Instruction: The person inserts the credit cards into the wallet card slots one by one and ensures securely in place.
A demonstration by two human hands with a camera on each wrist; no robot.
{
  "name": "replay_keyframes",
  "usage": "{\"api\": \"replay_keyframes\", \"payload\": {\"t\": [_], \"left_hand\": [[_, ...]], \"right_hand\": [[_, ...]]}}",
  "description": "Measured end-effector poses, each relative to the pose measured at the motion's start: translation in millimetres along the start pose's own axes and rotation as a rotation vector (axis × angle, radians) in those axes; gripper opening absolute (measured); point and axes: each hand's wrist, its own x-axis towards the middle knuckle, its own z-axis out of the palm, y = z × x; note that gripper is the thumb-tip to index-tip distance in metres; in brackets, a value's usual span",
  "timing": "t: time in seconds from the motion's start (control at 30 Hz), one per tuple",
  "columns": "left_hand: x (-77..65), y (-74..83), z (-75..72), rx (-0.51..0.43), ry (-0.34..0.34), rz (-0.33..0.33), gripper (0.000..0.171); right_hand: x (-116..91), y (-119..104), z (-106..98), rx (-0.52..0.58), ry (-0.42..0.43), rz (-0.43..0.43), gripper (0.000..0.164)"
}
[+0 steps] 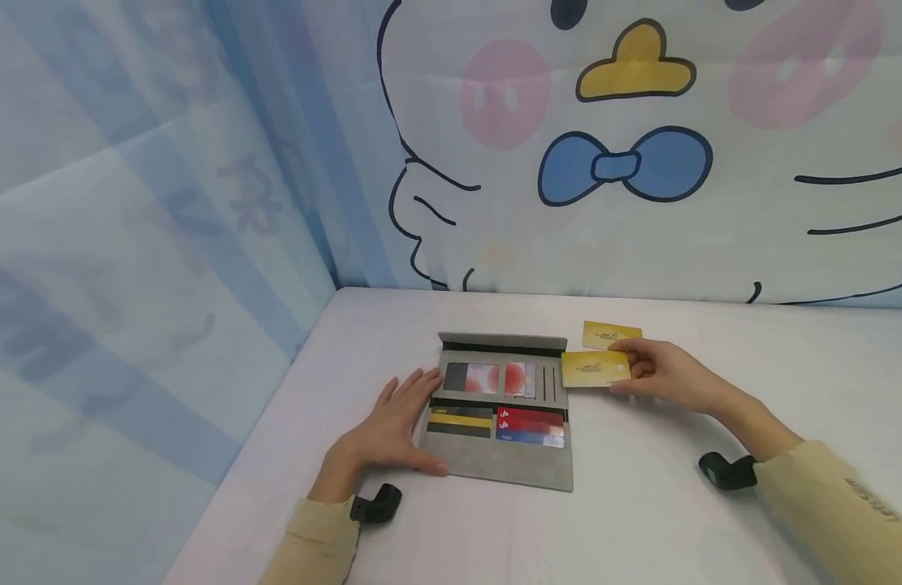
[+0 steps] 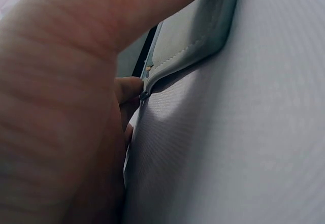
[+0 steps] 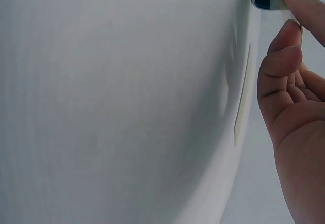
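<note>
A grey card wallet lies unfolded on the white table, several cards in its slots. My left hand rests at its left side, fingers spread along the edge and thumb across the lower left corner. In the left wrist view the thumb lies over the stitched wallet edge. Between thumb and fingers, my right hand pinches a yellow card at its right end. The card's left end meets the wallet's upper right edge, near narrow slots. Behind it, a second yellow card lies on the table.
In the wallet's upper row sit red-and-white cards. The lower row holds a black-and-yellow card and a red-and-blue card. A patterned curtain hangs behind the table and along its left side.
</note>
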Motion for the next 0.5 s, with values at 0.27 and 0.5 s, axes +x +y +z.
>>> {"api": "replay_keyframes", "payload": {"t": [0.27, 0.5], "left_hand": [[0.5, -0.5, -0.8, -0.001, -0.004, 0.001, 0.122], [1.1, -0.8, -0.4, 0.000, -0.005, -0.002, 0.122]], "right_hand": [[8, -11, 14, -0.006, -0.003, -0.083, 0.060], [15, -11, 20, -0.024, -0.013, -0.071, 0.059]]}}
